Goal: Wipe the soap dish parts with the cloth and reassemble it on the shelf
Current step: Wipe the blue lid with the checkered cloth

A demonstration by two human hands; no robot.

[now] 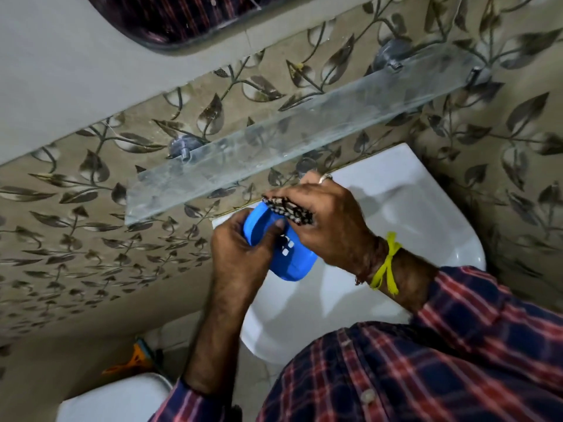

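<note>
Gripping a blue soap dish [289, 263] at the centre of the frame, the left hand [240, 254] wraps its fingers around the dish's left edge, thumb pressed onto the inner face near a few small white-looking openings. The right hand [329, 220] comes in from the right, closed on a folded dark patterned cloth [289, 208] and holding it against the upper rim of the dish; a ring shows on one finger and a yellow thread [387, 263] is tied round the wrist. Both hands sit together above a white washbasin [411, 202], whose bowl fills the centre right of the frame. Just above and to the left of the hands, a clear glass shelf [274, 141] runs diagonally from lower left to upper right, fixed to the wall by metal brackets, with nothing of the dish on it. The wall behind carries beige tiles with a dark leaf pattern [76, 233]. Plaid sleeves in red and navy cover both forearms at the lower right. A mirror edge [170, 28] shows at the top of the frame.
</note>
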